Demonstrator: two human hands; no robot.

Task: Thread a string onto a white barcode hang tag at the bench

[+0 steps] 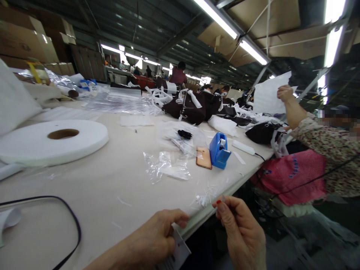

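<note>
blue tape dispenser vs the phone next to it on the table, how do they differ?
The blue tape dispenser stands upright with a tall, blocky body; the phone lies flat and thin. The dispenser is bright blue plastic, while the phone shows an orange-tan back. The dispenser carries a small roll at its top; the phone's upper face is plain. Both rest on the white table, side by side near its right edge.

One long bench [107, 187] carries the goods. On it lies one big white roll of tape [53, 140], one blue tape dispenser [219, 150], one orange phone [203, 157] and one white charger block [243, 147]. Two clear plastic bags lie near the middle, one crumpled [165, 167] and one holding small parts [181, 138]. One black cord [71, 221] loops at the near edge. Two hands work at the front, the left hand [157, 236] holding one white tag [180, 253], the right hand [239, 228] pinched on something too thin to make out. One co-worker [323, 150] stands at the right, lifting one white sheet [270, 95].
</note>
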